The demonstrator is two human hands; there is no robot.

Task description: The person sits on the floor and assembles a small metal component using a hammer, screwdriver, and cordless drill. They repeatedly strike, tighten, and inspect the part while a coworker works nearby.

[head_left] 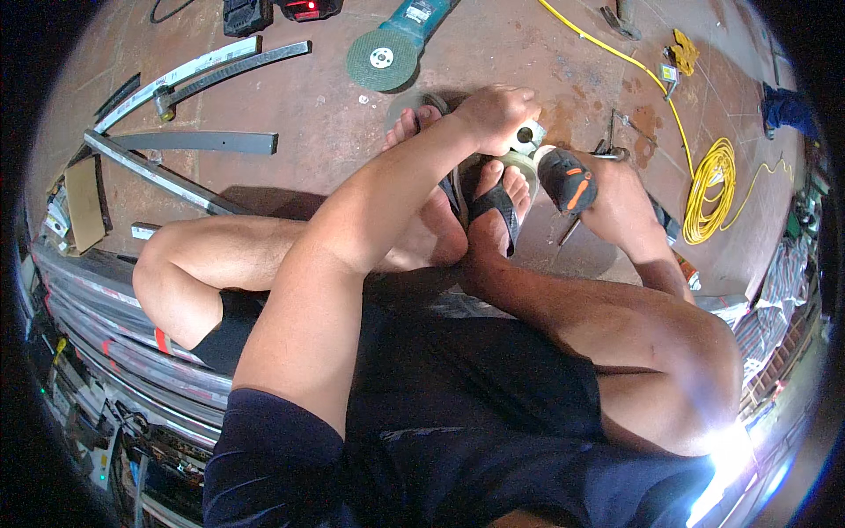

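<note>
My left hand (498, 116) is closed on a pale metal piece (531, 138) with a round dark hole, held just above my sandalled feet. To its right, my right hand (616, 201) grips a black tool with orange marks (568, 180). That tool's rounded end points up toward me, and its exact kind does not show. The tool and the metal piece are close together; I cannot tell whether they touch. Beneath my right hand a thin metal rod (570, 231) pokes out.
An angle grinder (382, 58) lies on the floor ahead. Metal bars (198, 142) and a hammer (165, 103) are at the left. A coiled yellow cable (709, 192) lies at the right, near a crumpled yellow-brown scrap (685, 53). Another person's leg (786, 110) shows at the far right.
</note>
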